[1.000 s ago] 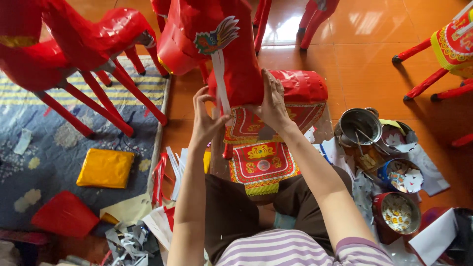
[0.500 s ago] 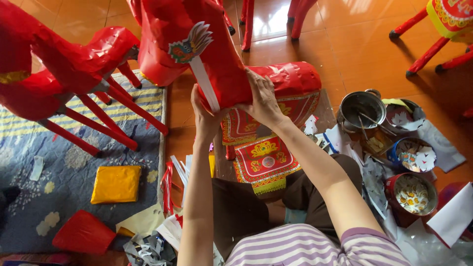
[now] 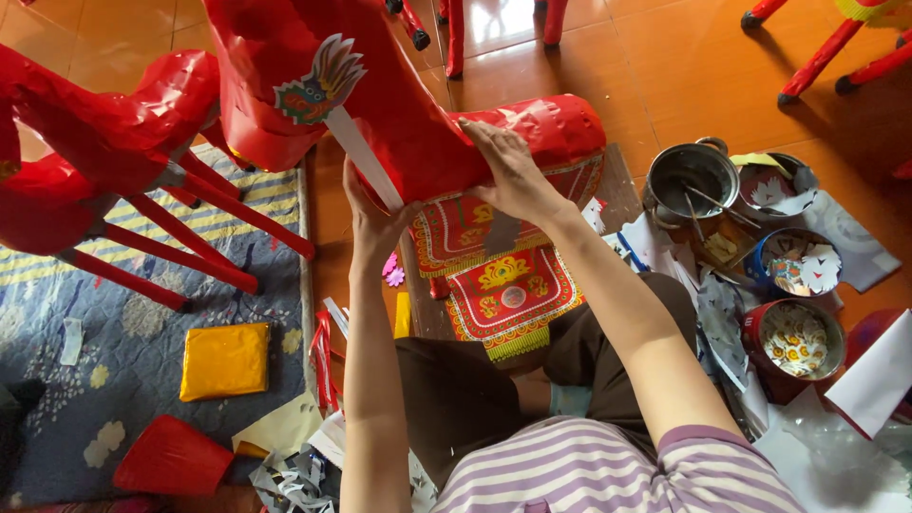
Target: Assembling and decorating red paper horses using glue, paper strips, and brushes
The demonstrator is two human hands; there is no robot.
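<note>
Looks like the decorating stage on a red paper horse (image 3: 427,123): it stands on the floor right in front of the person's knees, with a patterned red saddle cloth (image 3: 508,290) draped down its side. The left hand (image 3: 375,223) is up against the horse's chest, fingers curled around the bottom of a white strip (image 3: 366,157) that carries a colourful cut-out at its top, so it's pinching that strip. The right hand (image 3: 513,171) lies flat and open on the horse's back, pressing, not gripping anything. I'd guess the strip is being stuck down, so the next move wants steady pressure along it without creasing the paper. Off to the right: a metal pot (image 3: 693,176) with sticks or brushes in it, a blue tin (image 3: 793,261) and a red tin (image 3: 793,337), both full of paper flower cut-outs.
</note>
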